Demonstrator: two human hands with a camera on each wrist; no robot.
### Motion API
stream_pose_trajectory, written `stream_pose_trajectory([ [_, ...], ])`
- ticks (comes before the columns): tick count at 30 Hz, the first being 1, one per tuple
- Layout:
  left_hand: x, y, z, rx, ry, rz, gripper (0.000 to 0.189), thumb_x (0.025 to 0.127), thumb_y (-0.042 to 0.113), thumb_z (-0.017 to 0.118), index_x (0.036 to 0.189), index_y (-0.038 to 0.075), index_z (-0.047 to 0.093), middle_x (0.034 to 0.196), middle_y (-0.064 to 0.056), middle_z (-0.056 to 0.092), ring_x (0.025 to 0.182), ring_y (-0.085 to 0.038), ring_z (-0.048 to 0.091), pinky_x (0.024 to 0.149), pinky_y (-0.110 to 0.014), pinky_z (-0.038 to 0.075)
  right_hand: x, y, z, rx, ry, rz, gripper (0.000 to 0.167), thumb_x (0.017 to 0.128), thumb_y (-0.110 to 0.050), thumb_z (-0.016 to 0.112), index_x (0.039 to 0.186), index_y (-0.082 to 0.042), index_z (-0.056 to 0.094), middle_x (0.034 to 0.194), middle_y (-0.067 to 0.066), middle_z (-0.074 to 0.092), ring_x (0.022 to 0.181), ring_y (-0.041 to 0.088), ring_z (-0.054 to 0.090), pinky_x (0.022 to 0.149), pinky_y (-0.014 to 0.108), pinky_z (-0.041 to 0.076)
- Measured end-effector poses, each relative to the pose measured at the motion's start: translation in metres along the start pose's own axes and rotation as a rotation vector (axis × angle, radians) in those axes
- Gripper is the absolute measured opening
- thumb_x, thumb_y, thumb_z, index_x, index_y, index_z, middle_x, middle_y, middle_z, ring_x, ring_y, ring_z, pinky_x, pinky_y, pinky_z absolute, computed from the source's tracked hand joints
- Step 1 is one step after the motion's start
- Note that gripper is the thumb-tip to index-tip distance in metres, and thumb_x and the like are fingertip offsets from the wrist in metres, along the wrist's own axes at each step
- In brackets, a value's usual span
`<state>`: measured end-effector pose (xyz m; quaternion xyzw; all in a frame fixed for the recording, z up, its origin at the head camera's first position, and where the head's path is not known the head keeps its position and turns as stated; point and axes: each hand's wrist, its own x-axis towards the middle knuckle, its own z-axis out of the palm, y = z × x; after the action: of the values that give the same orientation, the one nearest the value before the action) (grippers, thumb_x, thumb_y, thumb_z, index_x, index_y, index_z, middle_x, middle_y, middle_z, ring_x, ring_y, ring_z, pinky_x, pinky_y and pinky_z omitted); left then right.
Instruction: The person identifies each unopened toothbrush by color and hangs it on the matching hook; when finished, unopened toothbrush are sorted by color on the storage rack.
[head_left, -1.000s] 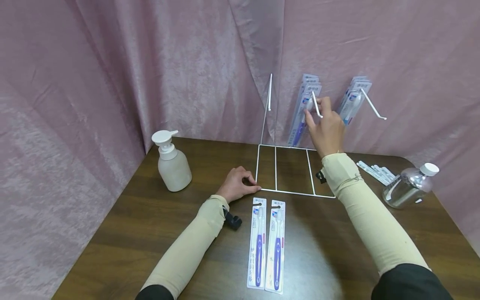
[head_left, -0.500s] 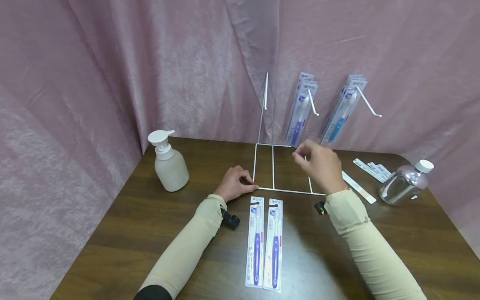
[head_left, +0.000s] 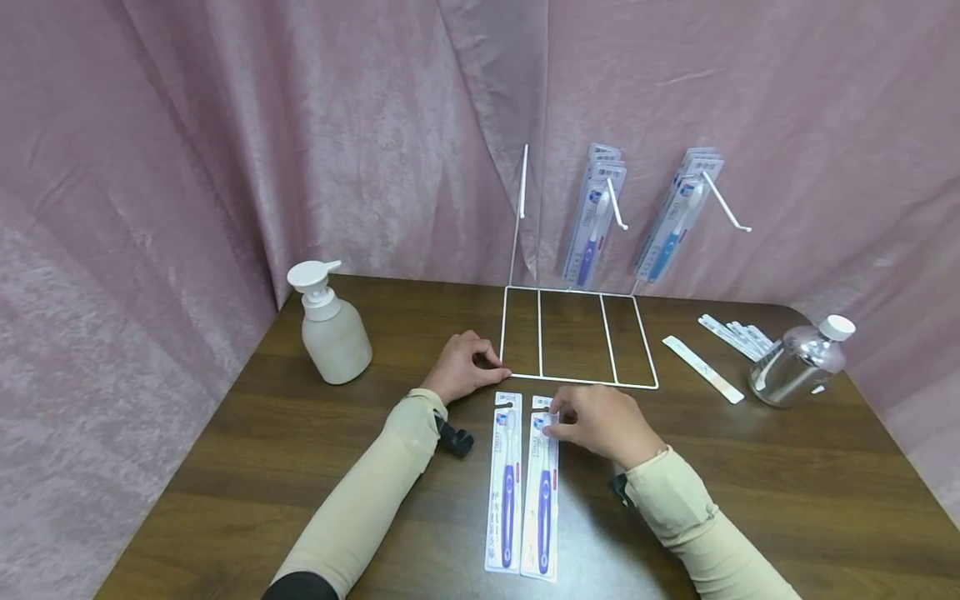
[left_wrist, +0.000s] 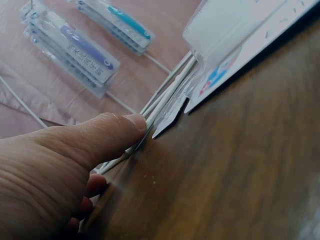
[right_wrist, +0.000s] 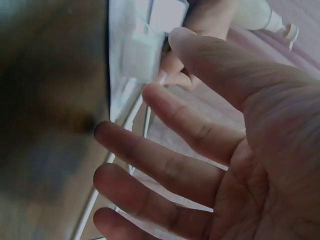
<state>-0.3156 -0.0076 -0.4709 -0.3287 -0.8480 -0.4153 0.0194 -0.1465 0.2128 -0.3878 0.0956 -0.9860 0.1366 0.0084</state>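
My left hand (head_left: 467, 367) pinches the front left corner of a white wire display rack (head_left: 577, 381); in the left wrist view the thumb (left_wrist: 105, 135) lies on the wire. Two packaged purple toothbrushes lie side by side before the rack, a left pack (head_left: 503, 483) and a right pack (head_left: 540, 487). Over the top of the right pack is my right hand (head_left: 603, 421). In the right wrist view its thumb and fingers (right_wrist: 160, 155) are apart and relaxed, gripping nothing; whether a fingertip touches the pack I cannot tell.
Purple toothbrush packs (head_left: 592, 225) hang on the middle hook, blue ones (head_left: 678, 221) on the right hook. The left hook (head_left: 523, 183) is bare. A pump bottle (head_left: 335, 333) stands left; a clear bottle (head_left: 798, 367) and white strips (head_left: 703, 369) are at the right.
My right hand has come down from the middle hook toward the front, to the top of the right pack on the table. My left hand stays at the rack corner.
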Motion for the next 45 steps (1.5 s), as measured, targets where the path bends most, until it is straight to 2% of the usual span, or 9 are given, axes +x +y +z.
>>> stream_pose_trajectory([
  [3, -0.001, 0.001, 0.000, -0.006, -0.009, -0.002, 0.020, 0.082, 0.034, 0.093, 0.078, 0.025, 0.076, 0.089, 0.005, 0.062, 0.088, -0.017, 0.053, 0.084, -0.037, 0.044, -0.004, -0.003, 0.005, -0.033, 0.015, 0.014, 0.033, 0.082, -0.041, 0.090, 0.102, -0.018, 0.078, 0.084, -0.004, 0.073, 0.068, 0.011, 0.057, 0.058, 0.039, 0.049],
  [8, -0.002, -0.001, 0.000, 0.000, -0.005, -0.010, 0.020, 0.083, 0.036, 0.093, 0.078, 0.026, 0.076, 0.091, 0.006, 0.061, 0.090, -0.017, 0.053, 0.085, -0.036, 0.044, -0.005, -0.004, 0.012, -0.068, 0.042, 0.020, 0.039, 0.079, -0.043, 0.092, 0.105, -0.017, 0.081, 0.095, 0.002, 0.078, 0.075, 0.017, 0.065, 0.060, 0.044, 0.052],
  [12, -0.003, -0.004, -0.002, 0.003, 0.003, -0.013, 0.020, 0.082, 0.036, 0.093, 0.078, 0.027, 0.076, 0.091, 0.006, 0.061, 0.090, -0.017, 0.053, 0.085, -0.037, 0.044, -0.003, -0.005, 0.017, -0.072, 0.061, 0.018, 0.038, 0.080, -0.043, 0.091, 0.106, -0.018, 0.081, 0.100, 0.005, 0.079, 0.079, 0.022, 0.069, 0.059, 0.045, 0.053],
  [19, -0.004, -0.003, -0.004, -0.001, -0.023, -0.037, 0.019, 0.084, 0.035, 0.092, 0.079, 0.027, 0.076, 0.093, 0.005, 0.061, 0.092, -0.018, 0.053, 0.085, -0.036, 0.043, -0.003, -0.006, 0.018, -0.048, 0.098, 0.008, 0.032, 0.081, -0.039, 0.090, 0.104, -0.018, 0.080, 0.097, 0.002, 0.078, 0.077, 0.020, 0.069, 0.057, 0.043, 0.052],
  [28, -0.004, -0.001, -0.005, -0.005, -0.013, -0.046, 0.020, 0.084, 0.036, 0.092, 0.079, 0.026, 0.075, 0.094, 0.004, 0.061, 0.093, -0.019, 0.052, 0.086, -0.037, 0.043, 0.000, -0.004, 0.007, 0.162, 0.104, -0.001, 0.030, 0.086, -0.025, 0.084, 0.108, -0.012, 0.067, 0.075, -0.009, 0.070, 0.065, 0.007, 0.062, 0.058, 0.035, 0.049],
  [31, -0.004, 0.000, -0.005, -0.008, -0.019, -0.055, 0.020, 0.083, 0.035, 0.092, 0.079, 0.026, 0.075, 0.094, 0.003, 0.061, 0.093, -0.020, 0.052, 0.086, -0.036, 0.043, -0.001, -0.004, -0.001, 0.210, 0.135, -0.009, 0.030, 0.089, -0.022, 0.082, 0.111, -0.011, 0.065, 0.073, -0.009, 0.070, 0.063, 0.006, 0.062, 0.057, 0.035, 0.048],
  [36, -0.003, 0.000, -0.005, -0.006, -0.018, -0.049, 0.020, 0.083, 0.035, 0.093, 0.080, 0.025, 0.075, 0.094, 0.003, 0.061, 0.092, -0.020, 0.052, 0.085, -0.036, 0.043, -0.002, -0.005, -0.022, 0.223, 0.294, -0.050, 0.030, 0.090, -0.021, 0.081, 0.115, -0.014, 0.066, 0.079, -0.008, 0.074, 0.062, 0.005, 0.060, 0.057, 0.034, 0.046],
  [42, -0.002, 0.001, -0.003, -0.008, -0.023, -0.050, 0.020, 0.083, 0.035, 0.093, 0.079, 0.026, 0.075, 0.093, 0.003, 0.061, 0.091, -0.019, 0.052, 0.084, -0.035, 0.043, -0.009, -0.008, -0.063, 0.211, 0.610, -0.110, 0.034, 0.090, -0.015, 0.083, 0.121, -0.016, 0.070, 0.080, -0.009, 0.073, 0.050, 0.006, 0.037, 0.046, 0.030, 0.030],
  [45, -0.001, 0.002, -0.001, -0.009, -0.021, -0.038, 0.020, 0.083, 0.035, 0.093, 0.079, 0.026, 0.075, 0.094, 0.004, 0.061, 0.092, -0.019, 0.053, 0.086, -0.036, 0.044, -0.011, -0.008, -0.082, 0.202, 0.775, -0.123, 0.037, 0.089, -0.012, 0.084, 0.125, -0.015, 0.072, 0.079, -0.008, 0.071, 0.052, 0.005, 0.037, 0.047, 0.026, 0.028],
])
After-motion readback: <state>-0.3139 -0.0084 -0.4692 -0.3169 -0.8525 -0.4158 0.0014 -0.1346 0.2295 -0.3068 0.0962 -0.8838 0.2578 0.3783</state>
